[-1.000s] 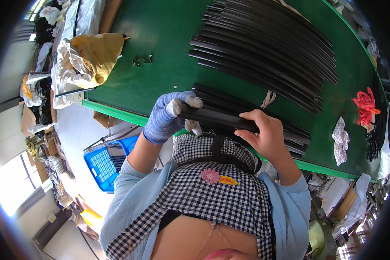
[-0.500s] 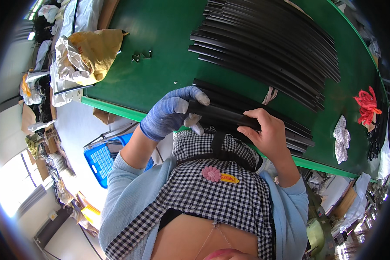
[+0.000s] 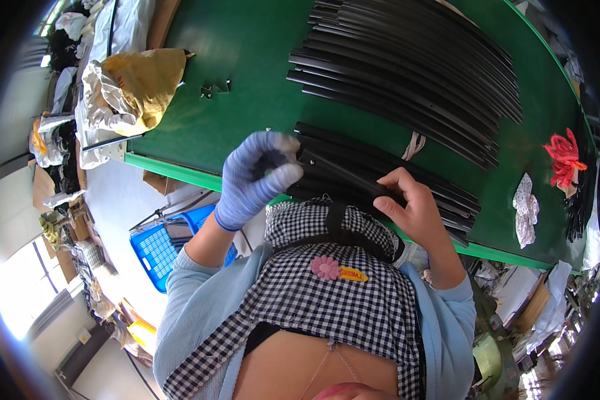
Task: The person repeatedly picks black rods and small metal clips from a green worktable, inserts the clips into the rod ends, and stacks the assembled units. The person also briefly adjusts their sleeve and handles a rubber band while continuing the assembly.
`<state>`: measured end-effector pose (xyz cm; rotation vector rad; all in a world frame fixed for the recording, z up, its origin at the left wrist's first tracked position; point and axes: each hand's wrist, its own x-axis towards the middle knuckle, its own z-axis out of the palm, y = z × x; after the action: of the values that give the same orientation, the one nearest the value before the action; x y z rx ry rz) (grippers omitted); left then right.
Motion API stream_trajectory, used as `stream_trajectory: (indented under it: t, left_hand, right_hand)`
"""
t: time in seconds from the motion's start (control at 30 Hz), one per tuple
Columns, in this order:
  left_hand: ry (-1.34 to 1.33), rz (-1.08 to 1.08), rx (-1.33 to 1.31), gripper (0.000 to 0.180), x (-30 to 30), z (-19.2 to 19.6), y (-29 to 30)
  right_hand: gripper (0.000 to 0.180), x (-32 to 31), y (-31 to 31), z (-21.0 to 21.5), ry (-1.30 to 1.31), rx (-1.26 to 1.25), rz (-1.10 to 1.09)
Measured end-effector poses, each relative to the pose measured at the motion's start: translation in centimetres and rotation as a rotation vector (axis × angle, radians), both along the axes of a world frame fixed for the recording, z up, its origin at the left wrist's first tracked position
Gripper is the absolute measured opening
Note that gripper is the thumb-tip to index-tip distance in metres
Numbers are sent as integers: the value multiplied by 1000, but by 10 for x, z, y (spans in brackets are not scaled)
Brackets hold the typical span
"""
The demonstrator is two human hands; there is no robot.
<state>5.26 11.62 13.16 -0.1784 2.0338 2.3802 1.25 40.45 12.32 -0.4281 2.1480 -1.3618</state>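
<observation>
My right hand (image 3: 413, 207), bare, grips a long black tube (image 3: 353, 175) between thumb and fingers, above the table's near edge. A small bright spot shows near the tube's left end. My left hand (image 3: 257, 175), in a blue-and-white knitted glove, is curled at that end, with thumb and fingertips close together. Something dark shows between them; I cannot make out whether it is the tube's end or a small part. Just beyond lie more black tubes (image 3: 447, 192), side by side. A larger bundle of black tubes (image 3: 407, 73) is spread farther back.
On the green table (image 3: 247, 40) lie small metal clips (image 3: 215, 89) and a yellow sack (image 3: 150, 87) at the left. A patterned cloth (image 3: 525, 210) and a red tied bunch (image 3: 564, 160) lie at the right. Below the table's left edge is a blue crate (image 3: 157, 257).
My left hand has shifted left along the tube to its end, and its fingers have curled round. The tube's left end now slants upward. My right hand stays on the tube.
</observation>
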Motion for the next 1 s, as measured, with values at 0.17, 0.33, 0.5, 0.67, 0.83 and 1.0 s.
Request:
stream_trajectory:
  t: [0.17, 0.33, 0.5, 0.67, 0.83, 1.0]
  left_hand:
    - [417, -97, -498, 23, -11, 9, -7]
    - [242, -258, -312, 24, -12, 10, -21]
    - [226, -218, -189, 18, -3, 8, -13]
    - [103, -557, -306, 13, -7, 7, -31]
    - [53, -486, 83, 16, -5, -1, -28]
    - [66, -93, -32, 27, -18, -32, -52]
  right_hand:
    - [48, 7, 0, 6, -90, -29, 22]
    - [48, 11, 0, 16, -90, 62, 81]
    - [49, 14, 1, 12, -124, -31, 89]
    - [48, 17, 3, 6, -12, 0, 120]
    - [47, 14, 0, 7, 63, 14, 130]
    - [41, 0, -1, -19, 258, 189, 23]
